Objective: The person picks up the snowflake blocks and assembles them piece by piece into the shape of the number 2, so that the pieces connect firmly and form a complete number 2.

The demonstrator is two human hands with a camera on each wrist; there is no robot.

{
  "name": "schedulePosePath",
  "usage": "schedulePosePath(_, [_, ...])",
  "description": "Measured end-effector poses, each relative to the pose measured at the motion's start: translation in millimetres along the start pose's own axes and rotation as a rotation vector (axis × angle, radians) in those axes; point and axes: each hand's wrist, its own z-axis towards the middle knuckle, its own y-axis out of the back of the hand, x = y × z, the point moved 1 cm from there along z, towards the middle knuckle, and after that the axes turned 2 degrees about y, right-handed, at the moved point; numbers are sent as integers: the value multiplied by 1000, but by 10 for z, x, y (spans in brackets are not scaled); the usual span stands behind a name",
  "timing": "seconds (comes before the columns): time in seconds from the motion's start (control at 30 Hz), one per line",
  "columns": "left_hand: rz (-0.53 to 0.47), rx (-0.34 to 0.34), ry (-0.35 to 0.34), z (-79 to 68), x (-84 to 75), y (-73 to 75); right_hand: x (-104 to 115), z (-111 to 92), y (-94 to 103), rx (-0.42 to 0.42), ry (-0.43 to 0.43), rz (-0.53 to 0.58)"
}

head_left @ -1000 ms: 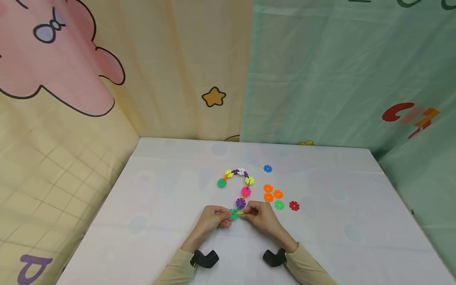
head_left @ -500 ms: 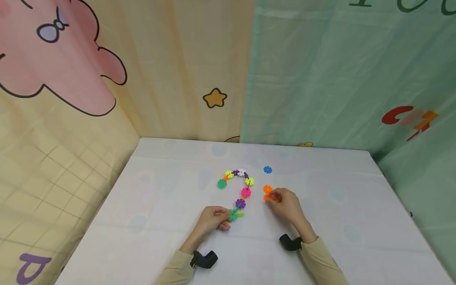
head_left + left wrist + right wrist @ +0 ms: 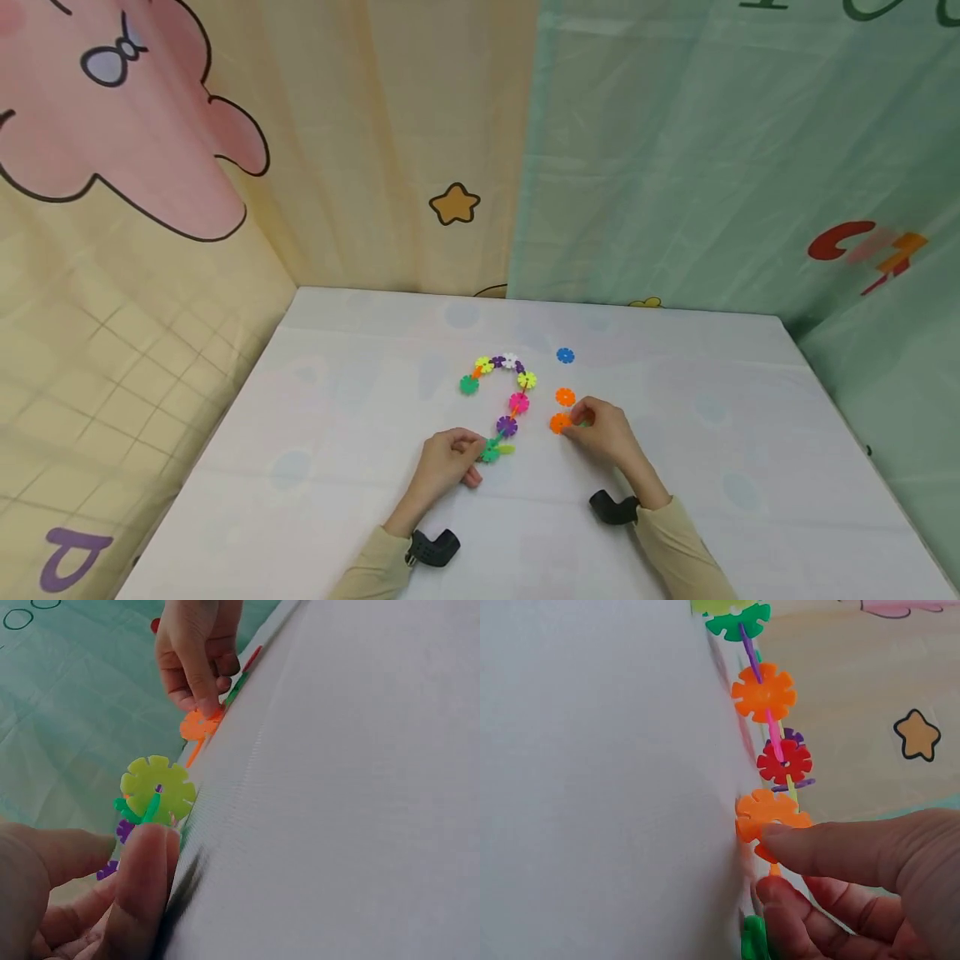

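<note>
The right hand [image 3: 602,429] hides one red disc [image 3: 253,658] and most of one green disc [image 3: 237,688] from the head view; its fingers pinch one orange disc [image 3: 559,423], right of the single chain [image 3: 519,403]. The left hand's [image 3: 450,458] fingers pinch the chain's partly covered green end [image 3: 490,451].
</note>
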Motion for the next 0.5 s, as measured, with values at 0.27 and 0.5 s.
schedulePosePath(0.27, [416, -179, -347, -41, -92, -87, 18, -84, -141, 213, -61, 411])
schedulePosePath(0.5, [453, -166, -392, -39, -93, -151, 223, -177, -202, 284, 13, 458])
